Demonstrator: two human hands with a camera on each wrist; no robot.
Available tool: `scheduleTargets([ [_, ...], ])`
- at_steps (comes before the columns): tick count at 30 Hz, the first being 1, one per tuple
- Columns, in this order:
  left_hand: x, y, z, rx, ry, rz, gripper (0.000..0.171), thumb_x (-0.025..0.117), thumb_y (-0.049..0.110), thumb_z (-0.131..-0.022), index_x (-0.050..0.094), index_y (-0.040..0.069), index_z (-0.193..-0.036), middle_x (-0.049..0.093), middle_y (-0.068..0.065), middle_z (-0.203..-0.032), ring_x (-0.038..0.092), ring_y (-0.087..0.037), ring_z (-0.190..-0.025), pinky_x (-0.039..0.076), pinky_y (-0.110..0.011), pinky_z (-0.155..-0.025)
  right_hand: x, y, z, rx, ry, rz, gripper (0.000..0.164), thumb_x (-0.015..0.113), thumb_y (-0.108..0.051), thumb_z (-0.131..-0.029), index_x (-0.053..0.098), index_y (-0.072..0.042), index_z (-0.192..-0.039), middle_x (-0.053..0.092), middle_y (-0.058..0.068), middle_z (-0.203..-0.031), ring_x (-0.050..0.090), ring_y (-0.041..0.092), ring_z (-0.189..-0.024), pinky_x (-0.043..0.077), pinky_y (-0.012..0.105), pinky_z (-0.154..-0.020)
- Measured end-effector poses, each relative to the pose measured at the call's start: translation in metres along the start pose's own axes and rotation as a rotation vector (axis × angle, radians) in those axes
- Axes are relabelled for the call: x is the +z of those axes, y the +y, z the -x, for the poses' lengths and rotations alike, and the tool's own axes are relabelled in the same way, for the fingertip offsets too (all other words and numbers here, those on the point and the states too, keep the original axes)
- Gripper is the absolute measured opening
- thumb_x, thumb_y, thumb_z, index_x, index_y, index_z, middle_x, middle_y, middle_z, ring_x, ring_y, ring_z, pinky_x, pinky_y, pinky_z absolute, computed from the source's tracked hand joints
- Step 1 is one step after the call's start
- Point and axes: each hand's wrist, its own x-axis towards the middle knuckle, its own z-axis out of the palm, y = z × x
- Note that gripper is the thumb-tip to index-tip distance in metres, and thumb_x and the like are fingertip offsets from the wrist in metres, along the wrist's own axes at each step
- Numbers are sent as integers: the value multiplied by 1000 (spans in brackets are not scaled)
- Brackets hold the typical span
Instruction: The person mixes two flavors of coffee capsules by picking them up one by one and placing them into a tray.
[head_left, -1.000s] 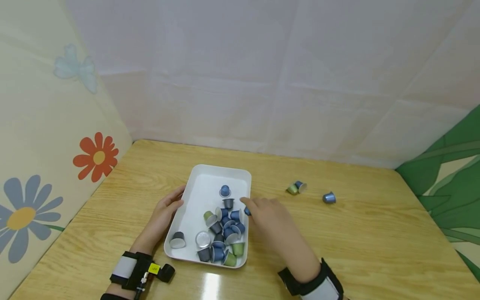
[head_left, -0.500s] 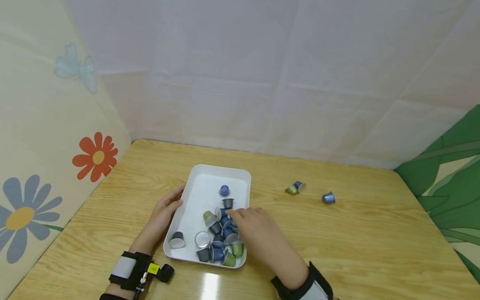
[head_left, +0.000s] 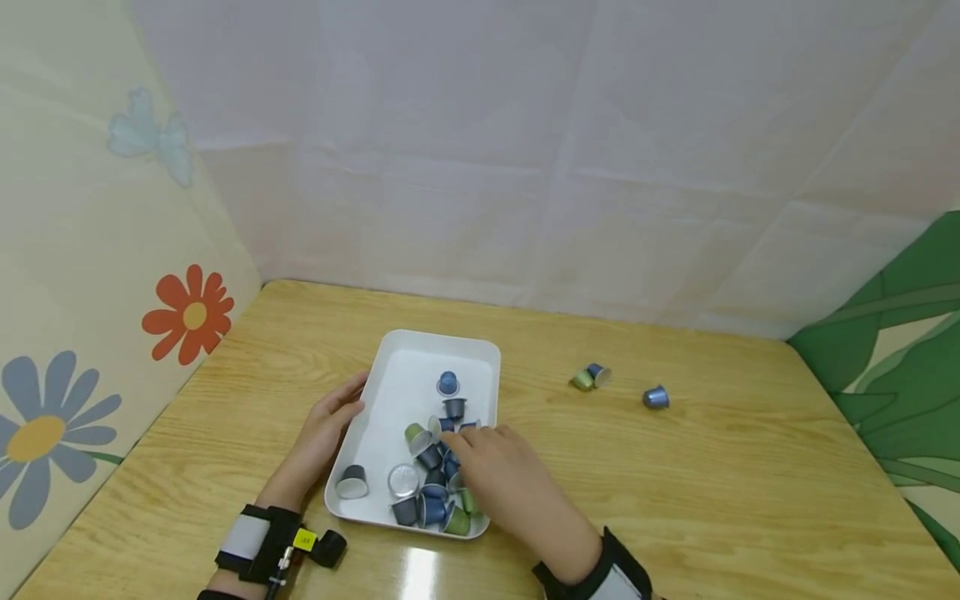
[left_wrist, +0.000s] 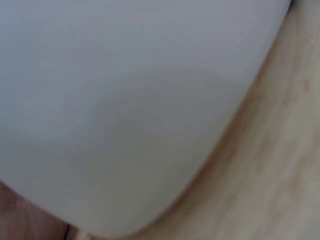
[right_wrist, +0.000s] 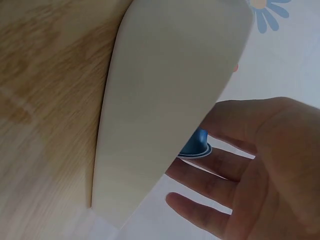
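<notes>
A white tray point(head_left: 480, 358) holds several coffee capsules in blue, green and dark grey. Against its left wall rests my left hand point(head_left: 322, 433), fingers straight along the outside and thumb at the rim; the left wrist view shows mostly the tray's outer wall point(left_wrist: 150, 110). My right hand point(head_left: 502, 479) reaches over the right rim, its fingertips down among the piled capsules and hidden in the head view. In the right wrist view, a blue capsule point(right_wrist: 196, 143) shows between thumb and fingers, partly behind the tray wall. Whether they pinch it I cannot tell.
On the wooden table point(head_left: 675, 483), right of the tray, lie a green capsule point(head_left: 582, 380) touching a blue one point(head_left: 598, 374). Another blue capsule point(head_left: 656, 397) lies farther right. A pale cloth wall point(head_left: 525, 167) stands behind the table.
My right hand has moved left from the tray's right edge, where a blue capsule was at its fingertips, to over the pile. My left hand stays at the tray's left side.
</notes>
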Motion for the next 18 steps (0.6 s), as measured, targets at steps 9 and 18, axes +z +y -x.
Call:
scheduleTargets([
  [9, 0, 3, 1, 6, -7, 2, 50, 40, 13, -105, 32, 5, -154, 29, -12, -160, 26, -26, -146, 24, -42, -115, 0, -2, 0, 2, 4, -11, 49, 73, -10, -86, 60, -7, -133, 69, 4, -107, 66, 19, -91, 53, 34, -79],
  [18, 0, 3, 2, 4, -6, 17, 50, 40, 12, -105, 32, 5, -154, 30, -12, -159, 27, -26, -145, 25, -41, -115, -1, -3, 0, 9, -5, -11, 53, 75, -16, -87, 57, -7, -136, 69, 5, -111, 66, 19, -95, 53, 36, -82],
])
